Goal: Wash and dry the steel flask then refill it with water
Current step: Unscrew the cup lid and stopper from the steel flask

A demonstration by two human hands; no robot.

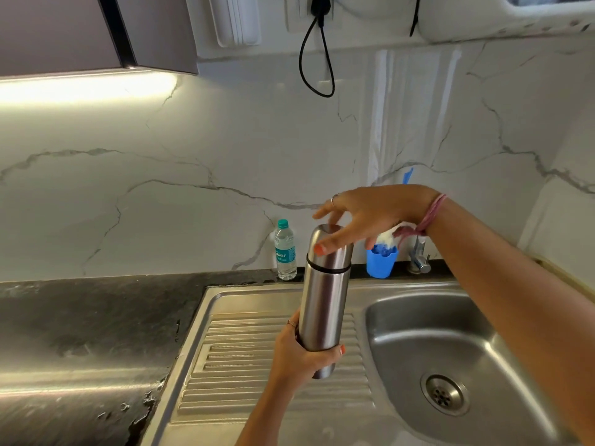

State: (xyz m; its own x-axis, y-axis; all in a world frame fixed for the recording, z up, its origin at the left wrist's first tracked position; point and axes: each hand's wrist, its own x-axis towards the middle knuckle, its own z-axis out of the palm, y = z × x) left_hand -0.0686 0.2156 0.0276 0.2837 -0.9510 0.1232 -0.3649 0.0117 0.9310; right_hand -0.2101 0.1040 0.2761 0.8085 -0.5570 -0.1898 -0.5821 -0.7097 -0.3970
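The flask (325,297) is up in the air, held upright over the ribbed drainer (257,375) of the sink (428,346), just left of the bowl. Its cap (330,249) sits on, the black seam ring showing below it, so nothing has been opened yet. The left hand (302,355) is wrapped firmly round the lower body, thumb across the front, carrying the weight. The right hand (357,217) comes over the top, fingers curled onto the cap, thumb pressed on its side; that reads as a grip for twisting, though I cannot tell whether the cap is tight or already loosened.

So where are we? Early, by my reckoning. The steel looks dry and shows no suds, and the bowl and drain (446,394) look dry too, though glare makes that hard to swear to. No water is running at the tap (418,255), which stands behind the right wrist at the back of the sink. Washing, drying and refilling all appear to lie ahead, with uncapping the step in hand.

Around it: a blue cup (381,263) with what may be a scrubber stands beside the tap, likely the washing kit. A plastic bottle (285,252) of water stands on the dark bench (96,317) against the marble wall, just behind the flask.
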